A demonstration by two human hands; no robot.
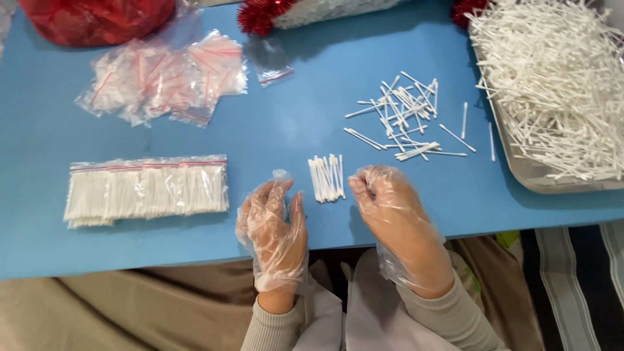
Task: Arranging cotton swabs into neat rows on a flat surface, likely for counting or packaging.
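Observation:
Both my hands wear clear plastic gloves and rest at the near edge of the blue table [279, 123]. My left hand [274, 229] lies flat with fingers apart, holding nothing. My right hand [390, 207] is curled into a loose fist, and nothing shows in it. Between them, just beyond the fingertips, lies a small neat bunch of white cotton swabs [327, 177]. A loose scatter of swabs [404, 117] lies farther back to the right.
A metal tray [528, 174] heaped with swabs stands at the right edge. A row of filled zip bags [146, 190] lies at the left, empty zip bags [166, 78] behind them, and a red bag [97, 19] and red tinsel [260, 13] at the back.

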